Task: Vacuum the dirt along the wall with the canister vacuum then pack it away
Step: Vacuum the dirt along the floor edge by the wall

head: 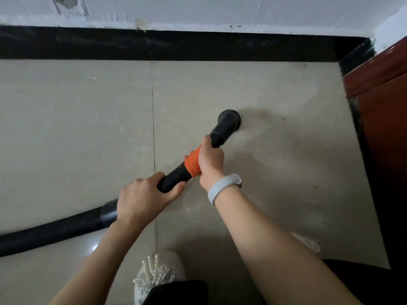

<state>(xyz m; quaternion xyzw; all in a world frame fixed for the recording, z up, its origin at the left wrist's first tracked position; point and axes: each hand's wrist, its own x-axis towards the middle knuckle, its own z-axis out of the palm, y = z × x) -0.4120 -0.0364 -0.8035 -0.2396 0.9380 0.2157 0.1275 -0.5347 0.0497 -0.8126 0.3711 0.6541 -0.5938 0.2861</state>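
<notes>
Head view: two hands, left (pixel 141 194) and right (pixel 210 160), each grip one vacuum wand (pixel 176 178).

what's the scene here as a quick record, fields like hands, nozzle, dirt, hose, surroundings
left hand: left hand grips the black wand at its rear end
right hand: right hand grips the wand at the orange collar
nozzle: round black nozzle down at the beige tiled floor
dirt: dark smudge just right of the nozzle
hose: ribbed black hose trails off left
surroundings: black baseboard ahead, reddish wooden furniture at right
wrist: pale band on the right wrist
</notes>
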